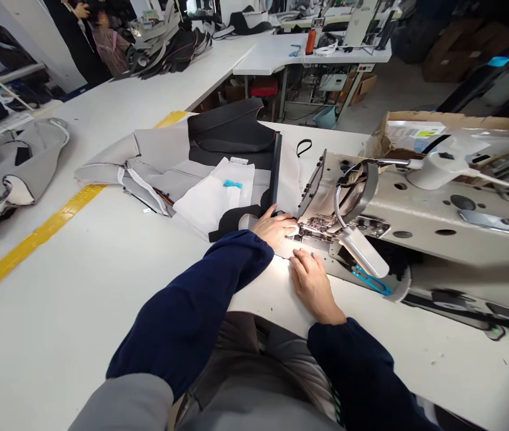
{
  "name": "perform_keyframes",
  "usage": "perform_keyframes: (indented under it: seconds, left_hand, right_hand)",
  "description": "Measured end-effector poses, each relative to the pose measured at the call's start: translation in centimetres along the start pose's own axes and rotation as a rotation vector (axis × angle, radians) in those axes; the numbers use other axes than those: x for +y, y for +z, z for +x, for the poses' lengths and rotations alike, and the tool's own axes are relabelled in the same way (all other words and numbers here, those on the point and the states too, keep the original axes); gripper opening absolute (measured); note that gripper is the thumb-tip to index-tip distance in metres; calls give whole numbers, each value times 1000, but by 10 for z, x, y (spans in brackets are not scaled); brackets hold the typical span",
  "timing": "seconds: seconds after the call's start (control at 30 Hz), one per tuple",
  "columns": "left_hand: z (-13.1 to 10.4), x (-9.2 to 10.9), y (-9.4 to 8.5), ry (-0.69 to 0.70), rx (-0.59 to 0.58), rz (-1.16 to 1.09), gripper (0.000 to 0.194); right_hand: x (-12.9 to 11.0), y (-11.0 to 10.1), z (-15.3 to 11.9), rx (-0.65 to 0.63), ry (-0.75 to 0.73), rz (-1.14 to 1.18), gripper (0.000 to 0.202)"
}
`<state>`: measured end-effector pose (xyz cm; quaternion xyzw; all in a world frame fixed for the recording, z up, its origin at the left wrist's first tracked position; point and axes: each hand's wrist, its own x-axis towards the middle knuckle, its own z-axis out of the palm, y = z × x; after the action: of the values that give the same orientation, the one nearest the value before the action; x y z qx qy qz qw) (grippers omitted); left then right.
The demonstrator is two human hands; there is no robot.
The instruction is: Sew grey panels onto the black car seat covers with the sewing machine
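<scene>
Head view, white table (70,287); grey workroom floor (391,90)

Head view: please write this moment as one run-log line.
left hand: on fabric | right hand: beside sewing machine | black strip: beyond left hand

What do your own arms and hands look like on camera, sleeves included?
Both hands, left and right, are bare, with no gloves visible. Loose, plain dark navy sleeves cover both forearms, the left one gathered at the wrist. Above it, the left arm shows grey cloth. I see no cables or markings on them.
</scene>
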<state>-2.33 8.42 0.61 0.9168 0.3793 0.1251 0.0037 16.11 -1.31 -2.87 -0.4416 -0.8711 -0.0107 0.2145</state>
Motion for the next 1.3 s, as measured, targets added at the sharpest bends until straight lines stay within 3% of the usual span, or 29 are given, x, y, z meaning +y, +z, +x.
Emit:
perform_keyframes:
  seconds: [0.37, 0.5, 0.6, 0.73, 0.83, 0.9, 1.0, 1.13, 1.23, 1.3]
  left_hand:
    - [-2, 1, 8, -36, 33, -10, 31]
    - [-1, 0, -6, -58, 58, -55, 32]
    - [-6, -27, -35, -220, 130, -73, 30]
    - [-49, -94, -69, -721, 68, 39, 36]
    - [-101, -132, -70, -909, -40, 57, 39]
    - [-131, -137, -64, -956, -87, 54, 42]
    - [-166, -116, -54, -981, -125, 97, 46]
    - [-217, -60, -58, -1031, -194, 245, 49]
    - [-265, -23, -81, -1071, -324, 281, 49]
    - [-289, -6, -105, -1096, -524, 245, 46]
  right_hand:
    - [4, -4, -12, 73, -7, 139, 22]
    - [6, -3, -10, 95, -2, 136, 20]
    - [8, -2, -9, 105, -15, 134, 20]
    - [9, -2, -10, 100, -25, 121, 20]
    - [3, -5, -5, 103, -35, 111, 25]
    - [-9, -5, 2, 132, -78, 110, 33]
    - [-38, 0, 14, 127, -170, 105, 45]
    - [-79, 5, 11, 10, -287, 84, 51]
    - [-101, -4, -4, -72, -394, 197, 55]
    - [-110, -14, -13, -134, -456, 320, 56]
